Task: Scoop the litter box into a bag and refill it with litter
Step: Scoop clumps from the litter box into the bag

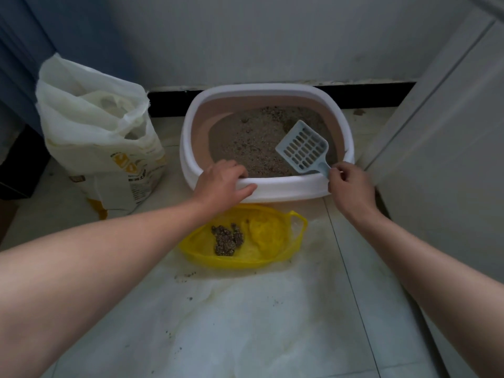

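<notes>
- Pale tiled floor [346, 249], speckled with litter grains, meets a grey wall [245, 36] with black skirting [169, 103].
- Left hand [222, 184] fingers curl over the litter box [286, 186] rim; right hand [347, 186] fingers pinch the scoop [302, 145] handle.

White rim and pinkish-beige inner wall on the oval plastic litter box [283, 188]; grey-brown granular litter [253, 143], speckled pale and dark; pale blue-grey slotted plastic scoop [302, 145], gridded with rows of slots; translucent yellow thin plastic bag [270, 233] nearer, dark brown clumps [227, 238] inside; white woven sack [109, 148] at left with yellow-orange print; black skirting strip [376, 95] far behind the box.
</notes>
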The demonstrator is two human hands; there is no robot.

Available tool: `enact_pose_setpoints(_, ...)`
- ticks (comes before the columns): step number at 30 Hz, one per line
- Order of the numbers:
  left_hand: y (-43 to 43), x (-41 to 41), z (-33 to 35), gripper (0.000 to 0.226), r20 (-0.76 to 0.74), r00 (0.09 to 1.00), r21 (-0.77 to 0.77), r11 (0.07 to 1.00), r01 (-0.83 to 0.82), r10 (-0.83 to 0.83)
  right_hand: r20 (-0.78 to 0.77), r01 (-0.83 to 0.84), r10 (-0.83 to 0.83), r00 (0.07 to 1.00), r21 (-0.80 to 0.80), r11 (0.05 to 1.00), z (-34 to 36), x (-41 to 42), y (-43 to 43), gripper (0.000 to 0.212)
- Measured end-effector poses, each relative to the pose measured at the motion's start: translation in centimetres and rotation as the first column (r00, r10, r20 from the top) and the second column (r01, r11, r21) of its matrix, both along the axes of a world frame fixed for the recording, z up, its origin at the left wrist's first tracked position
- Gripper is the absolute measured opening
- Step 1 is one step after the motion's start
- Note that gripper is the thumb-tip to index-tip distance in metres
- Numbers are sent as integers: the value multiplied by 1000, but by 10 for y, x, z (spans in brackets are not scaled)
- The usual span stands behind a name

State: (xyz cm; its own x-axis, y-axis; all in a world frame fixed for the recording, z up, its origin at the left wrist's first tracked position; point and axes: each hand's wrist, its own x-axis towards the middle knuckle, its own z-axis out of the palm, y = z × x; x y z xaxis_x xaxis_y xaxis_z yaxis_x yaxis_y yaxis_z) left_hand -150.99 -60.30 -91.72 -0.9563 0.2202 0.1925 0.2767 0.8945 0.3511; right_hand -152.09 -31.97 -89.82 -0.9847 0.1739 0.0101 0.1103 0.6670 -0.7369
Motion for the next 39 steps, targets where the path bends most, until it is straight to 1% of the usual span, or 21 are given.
enact_pose_setpoints(3,4,-12,-5,33,-7,1000,38,999,6,-6,-28,4,-1,1000,95,995,-2,-19,-6,29)
enact_pose_setpoints(5,9,-22,-8,38,-12,1000,60,998,26,-26,1,-22,22,1000,176,984,1,-37,-12,32)
enact_pose_setpoints(7,14,-28,-8,44,-30,997,75,994,74,-71,105,-39,15,994,240,970,5,-56,-18,35)
enact_pose_setpoints(9,17,-36,-10,49,-69,989,60,989,138,-134,245,-57,-26,969,326,943,9,-77,-26,36)
enact_pose_setpoints(12,19,-47,-14,52,-129,969,27,976,216,-211,410,-131,-73,909,447,885,11,-107,-41,27)
enact_pose_setpoints(14,20,-50,-19,53,-160,959,1,972,236,-233,499,-181,-86,862,462,868,10,-126,-49,26)
enact_pose_setpoints(16,19,-51,-23,53,-191,951,-14,970,244,-242,564,-220,-96,820,467,856,6,-142,-53,31)
enact_pose_setpoints(18,17,-51,-28,54,-222,945,-22,970,243,-242,566,-190,-112,816,448,874,-4,-155,-52,34)
enact_pose_setpoints(22,17,-53,-31,55,-269,936,-36,974,226,-227,507,-92,-143,850,410,907,-30,-174,-47,35)
enact_pose_setpoints(24,18,-52,-32,54,-284,929,-45,971,234,-237,477,-36,-138,868,338,940,-39,-183,-46,32)
enact_pose_setpoints(27,19,-53,-33,54,-304,919,-39,967,252,-251,442,-44,-65,894,232,972,-49,-199,-44,31)
enact_pose_setpoints(29,19,-54,-33,54,-297,919,-32,965,261,-259,418,-54,-49,907,229,972,-53,-210,-46,33)
enact_pose_setpoints(32,18,-55,-32,53,-285,921,-30,962,270,-267,403,-43,-76,912,276,960,-57,-230,-51,31)
enact_pose_setpoints(35,19,-56,-32,53,-285,919,-30,961,274,-271,443,-65,-75,893,292,954,-61,-241,-60,31)
enact_pose_setpoints(37,19,-57,-32,53,-296,916,-39,962,271,-271,463,-68,-48,885,231,970,-68,-242,-66,30)
enact_pose_setpoints(39,19,-57,-32,52,-291,916,-45,960,275,-276,464,15,-55,884,89,996,-80,-243,-69,31)
